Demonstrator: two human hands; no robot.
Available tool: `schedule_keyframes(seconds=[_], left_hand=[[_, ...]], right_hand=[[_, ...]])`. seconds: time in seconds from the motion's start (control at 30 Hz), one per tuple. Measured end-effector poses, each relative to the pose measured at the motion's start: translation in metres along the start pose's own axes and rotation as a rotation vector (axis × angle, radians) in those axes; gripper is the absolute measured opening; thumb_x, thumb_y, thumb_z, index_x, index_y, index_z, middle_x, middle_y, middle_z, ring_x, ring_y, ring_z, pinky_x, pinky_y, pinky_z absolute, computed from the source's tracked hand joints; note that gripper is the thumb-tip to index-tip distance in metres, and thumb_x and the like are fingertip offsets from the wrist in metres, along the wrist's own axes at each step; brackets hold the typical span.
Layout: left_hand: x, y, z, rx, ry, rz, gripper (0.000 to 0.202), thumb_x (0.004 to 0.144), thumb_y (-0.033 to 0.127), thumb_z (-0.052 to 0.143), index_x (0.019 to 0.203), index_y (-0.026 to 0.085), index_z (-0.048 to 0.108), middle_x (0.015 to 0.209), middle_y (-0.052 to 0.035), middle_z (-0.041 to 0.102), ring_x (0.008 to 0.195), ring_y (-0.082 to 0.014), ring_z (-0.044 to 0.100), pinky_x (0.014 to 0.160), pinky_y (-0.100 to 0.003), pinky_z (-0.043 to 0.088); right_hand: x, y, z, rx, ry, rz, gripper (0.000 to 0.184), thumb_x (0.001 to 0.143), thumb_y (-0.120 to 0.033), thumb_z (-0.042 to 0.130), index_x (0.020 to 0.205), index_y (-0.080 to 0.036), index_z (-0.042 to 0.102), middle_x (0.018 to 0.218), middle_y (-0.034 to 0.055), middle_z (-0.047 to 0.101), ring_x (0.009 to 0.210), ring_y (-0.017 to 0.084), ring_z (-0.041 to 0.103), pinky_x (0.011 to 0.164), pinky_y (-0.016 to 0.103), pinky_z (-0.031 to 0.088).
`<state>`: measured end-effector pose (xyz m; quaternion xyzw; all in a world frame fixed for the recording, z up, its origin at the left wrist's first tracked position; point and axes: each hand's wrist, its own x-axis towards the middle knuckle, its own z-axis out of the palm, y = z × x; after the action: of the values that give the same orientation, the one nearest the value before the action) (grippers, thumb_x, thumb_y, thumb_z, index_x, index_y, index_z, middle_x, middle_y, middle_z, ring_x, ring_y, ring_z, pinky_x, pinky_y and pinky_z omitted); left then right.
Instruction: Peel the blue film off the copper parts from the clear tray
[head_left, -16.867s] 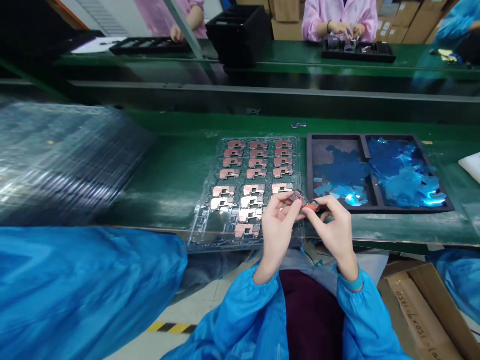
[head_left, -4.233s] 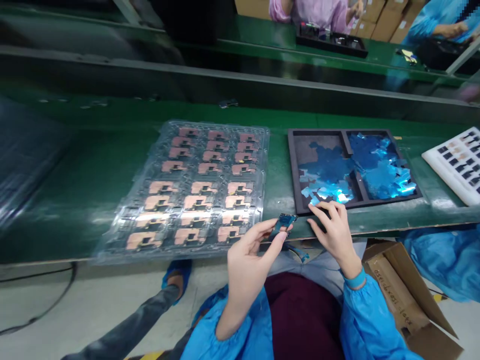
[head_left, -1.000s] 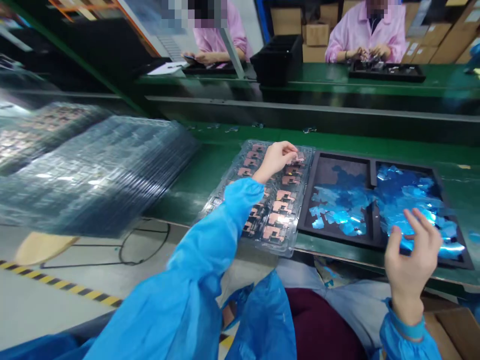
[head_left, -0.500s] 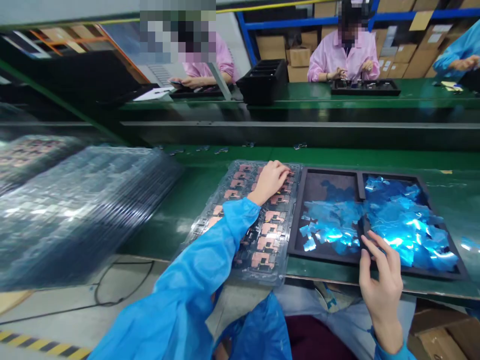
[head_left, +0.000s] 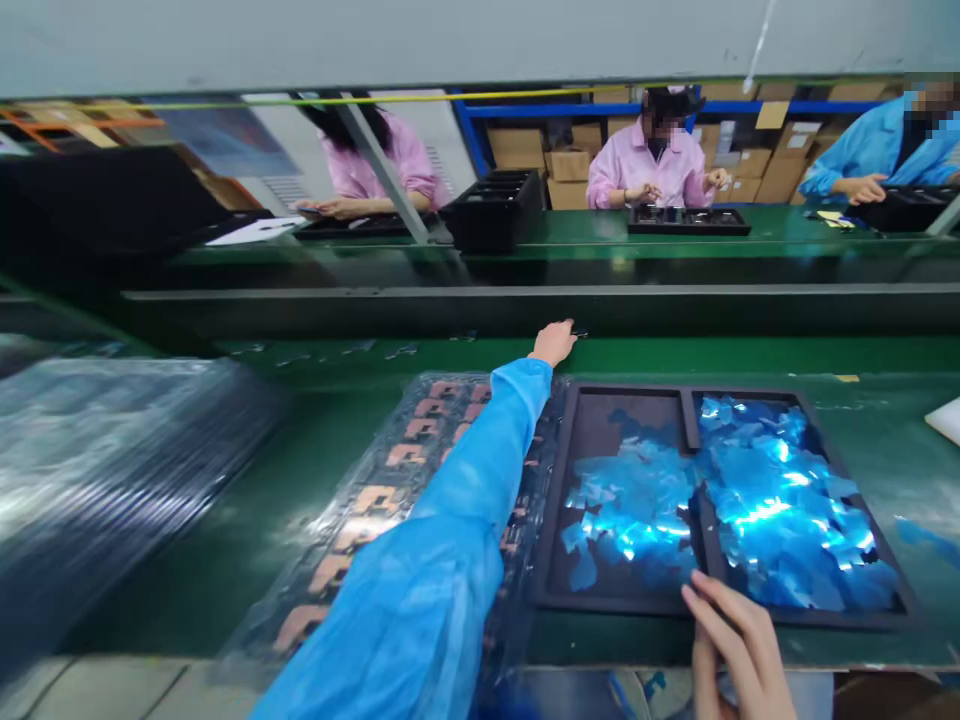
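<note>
My left hand point(head_left: 555, 343) is stretched out to the far side of the green bench, fingers closed at a small dark metallic part point(head_left: 578, 333). Whether the part is lifted off the surface I cannot tell. Below that forearm lies a clear plastic tray point(head_left: 341, 610) with rows of copper-coloured pieces point(head_left: 405, 454), partly covered by the blue sleeve. My right hand point(head_left: 739, 640) has its fingers extended and apart, fingertips at the front rim of a black two-compartment tray point(head_left: 615, 600). Loose shiny blue film pieces point(head_left: 787, 500) lie in both compartments.
At left stands a tall stack of clear plastic trays point(head_left: 135, 440). Several small parts point(head_left: 401, 351) lie along the bench's back edge. Beyond a low dark barrier point(head_left: 375, 312), co-workers sit at another green bench with black trays point(head_left: 688, 220). An overhead panel point(head_left: 450, 45) crosses the top.
My left hand has moved from the clear tray's far right corner to the small part at the back of the bench. The camera view has shifted; my right hand stays by the black tray.
</note>
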<state>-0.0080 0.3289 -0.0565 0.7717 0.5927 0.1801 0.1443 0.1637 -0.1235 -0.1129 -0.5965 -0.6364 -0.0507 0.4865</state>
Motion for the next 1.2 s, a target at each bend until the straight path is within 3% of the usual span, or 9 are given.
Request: schedule_keyframes(seconds=[0.13, 0.23, 0.3, 0.47, 0.53, 0.63, 0.83, 1.03, 1.2], left_hand=[[0.002, 0.010, -0.012, -0.121, -0.014, -0.038, 0.037, 0.103, 0.037, 0.073, 0.133, 0.016, 0.069, 0.134, -0.0131, 0.070, 0.116, -0.0280, 0.072, 0.099, -0.050, 0.062], [-0.031, 0.019, -0.038, -0.240, -0.044, -0.046, 0.023, 0.097, 0.031, 0.079, 0.111, 0.013, 0.077, 0.109, -0.0135, 0.080, 0.100, -0.0272, 0.077, 0.094, -0.046, 0.063], [-0.077, 0.029, -0.054, -0.373, -0.102, -0.032, 0.019, 0.092, 0.029, 0.081, 0.103, 0.014, 0.079, 0.099, -0.0130, 0.083, 0.089, -0.0255, 0.079, 0.087, -0.041, 0.064], [-0.241, 0.072, -0.080, -0.805, -0.321, -0.020, 0.025, 0.080, 0.037, 0.090, 0.095, 0.019, 0.081, 0.093, -0.0107, 0.084, 0.086, -0.0267, 0.081, 0.078, -0.033, 0.064], [-0.295, 0.090, -0.082, -0.803, -0.351, -0.042, 0.019, 0.080, 0.034, 0.088, 0.092, 0.020, 0.081, 0.089, -0.0073, 0.084, 0.083, -0.0249, 0.080, 0.075, -0.032, 0.064], [-0.348, 0.105, -0.075, -0.759, -0.269, -0.085, 0.012, 0.083, 0.028, 0.084, 0.091, 0.021, 0.080, 0.085, -0.0030, 0.082, 0.078, -0.0213, 0.078, 0.073, -0.028, 0.064], [-0.389, 0.102, -0.044, -0.707, -0.046, -0.101, 0.007, 0.087, 0.024, 0.083, 0.094, 0.023, 0.084, 0.086, -0.0005, 0.083, 0.080, -0.0190, 0.078, 0.076, -0.025, 0.062], [-0.401, 0.099, -0.030, -0.819, -0.094, -0.166, 0.010, 0.087, 0.029, 0.086, 0.096, 0.024, 0.087, 0.091, -0.0027, 0.085, 0.082, -0.0202, 0.080, 0.078, -0.026, 0.063], [-0.405, 0.098, -0.025, -0.849, -0.047, -0.214, 0.012, 0.084, 0.029, 0.088, 0.094, 0.024, 0.087, 0.088, -0.0022, 0.085, 0.080, -0.0193, 0.079, 0.077, -0.026, 0.064]], right_hand=[[-0.002, -0.008, 0.004, 0.017, 0.057, 0.087, 0.047, 0.095, 0.001, 0.061, 0.122, -0.030, 0.083, 0.112, 0.0087, 0.084, 0.097, 0.029, 0.083, 0.077, 0.040, 0.069], [0.014, -0.011, 0.003, 0.082, 0.073, 0.042, 0.047, 0.095, 0.001, 0.061, 0.127, -0.028, 0.080, 0.113, 0.0100, 0.083, 0.100, 0.028, 0.082, 0.079, 0.039, 0.069], [0.032, -0.016, 0.002, 0.158, 0.084, 0.051, 0.044, 0.096, 0.000, 0.062, 0.129, -0.026, 0.077, 0.115, 0.0113, 0.082, 0.102, 0.027, 0.081, 0.081, 0.039, 0.068], [0.068, -0.036, 0.008, 0.475, -0.047, 0.388, 0.044, 0.103, -0.022, 0.066, 0.146, -0.020, 0.063, 0.120, 0.0132, 0.079, 0.090, 0.019, 0.077, 0.070, 0.030, 0.065], [0.071, -0.044, 0.011, 0.638, -0.112, 0.492, 0.036, 0.100, -0.028, 0.071, 0.136, -0.021, 0.069, 0.111, 0.0088, 0.079, 0.081, 0.016, 0.075, 0.065, 0.026, 0.062], [0.063, -0.052, 0.011, 0.759, -0.154, 0.612, 0.012, 0.097, -0.031, 0.077, 0.105, -0.022, 0.076, 0.090, 0.0020, 0.075, 0.068, 0.012, 0.069, 0.061, 0.023, 0.060], [0.039, -0.055, 0.002, 0.788, -0.171, 0.613, 0.014, 0.102, -0.033, 0.069, 0.098, -0.022, 0.078, 0.090, 0.0032, 0.076, 0.072, 0.015, 0.071, 0.066, 0.027, 0.062], [0.032, -0.048, -0.002, 0.810, -0.234, 0.638, 0.031, 0.109, -0.039, 0.057, 0.100, -0.021, 0.080, 0.079, 0.0015, 0.073, 0.067, 0.013, 0.069, 0.065, 0.025, 0.060], [0.029, -0.052, -0.005, 0.769, -0.248, 0.651, 0.018, 0.101, -0.037, 0.072, 0.102, -0.021, 0.079, 0.092, 0.0031, 0.078, 0.074, 0.015, 0.073, 0.072, 0.026, 0.062]])
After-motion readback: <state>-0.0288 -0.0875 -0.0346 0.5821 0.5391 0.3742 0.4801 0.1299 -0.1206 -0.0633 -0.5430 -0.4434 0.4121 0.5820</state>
